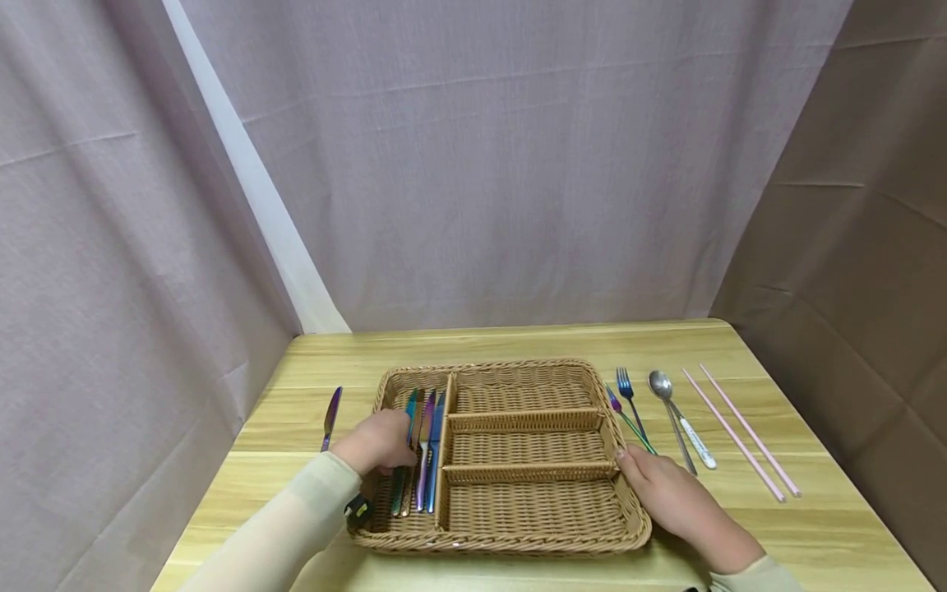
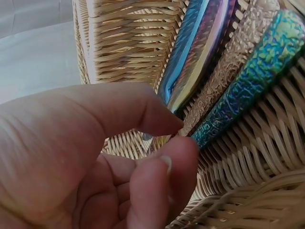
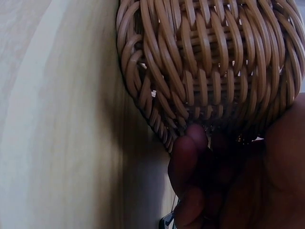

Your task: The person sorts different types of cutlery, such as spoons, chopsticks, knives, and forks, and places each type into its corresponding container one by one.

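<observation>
Hands (image 1: pixel 379 440) (image 1: pixel 669 497) at basket (image 1: pixel 536 514) of knives (image 1: pixel 424 460)

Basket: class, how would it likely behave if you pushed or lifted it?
The basket should feel fairly light for its size, given its thin, gappy weave. It probably stays stiff, since dividers brace it. Being wide and shallow, it seems unlikely to tip when pushed; if tilted, the knives inside might slide.

Shows rough wicker in basket (image 1: pixel 528 473), glossy metal in knives (image 1: pixel 434 460), smooth wood in desk (image 1: pixel 518 344), matt cloth in curtain (image 1: pixel 518 164).
</observation>
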